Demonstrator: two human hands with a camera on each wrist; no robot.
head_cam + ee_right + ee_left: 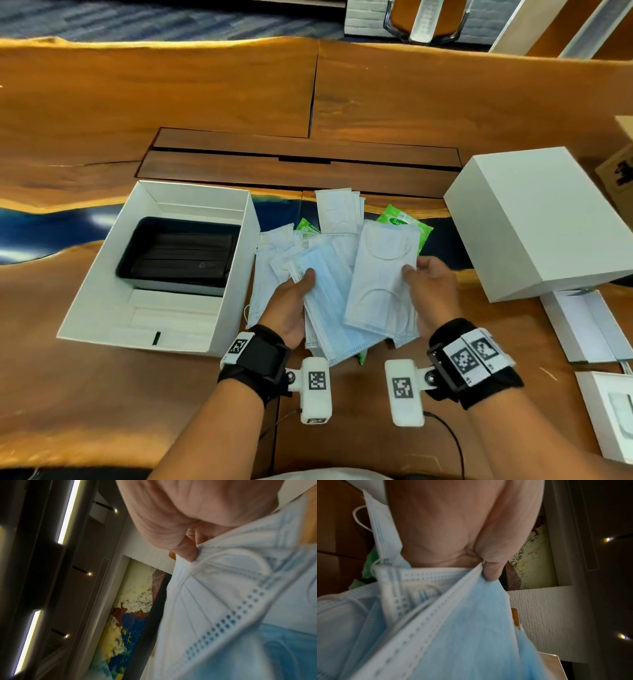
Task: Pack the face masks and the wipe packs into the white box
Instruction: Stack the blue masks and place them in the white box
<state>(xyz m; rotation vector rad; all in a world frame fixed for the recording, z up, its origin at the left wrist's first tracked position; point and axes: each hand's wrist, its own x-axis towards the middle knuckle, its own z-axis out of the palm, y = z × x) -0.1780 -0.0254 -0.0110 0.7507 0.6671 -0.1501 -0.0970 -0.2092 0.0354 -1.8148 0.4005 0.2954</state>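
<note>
Both my hands hold a fanned stack of pale blue and white face masks [346,294] above the table, right of the open white box [102,284]. My left hand [294,294] grips the blue masks [471,635] from below, thumb on top. My right hand [428,287] pinches the white-faced masks [223,588] by their right edge. More masks [337,209] lie loose on the table behind. Two green wipe packs [406,222] [308,228] peek out under the pile. In the box sits a black tray [137,253] with dark masks [185,257].
The white box lid [534,219] stands at the right. Smaller white boxes [582,325] lie near the right edge, and a brown carton [616,171] at the far right. A dark wooden hatch [301,164] runs across the table behind the masks.
</note>
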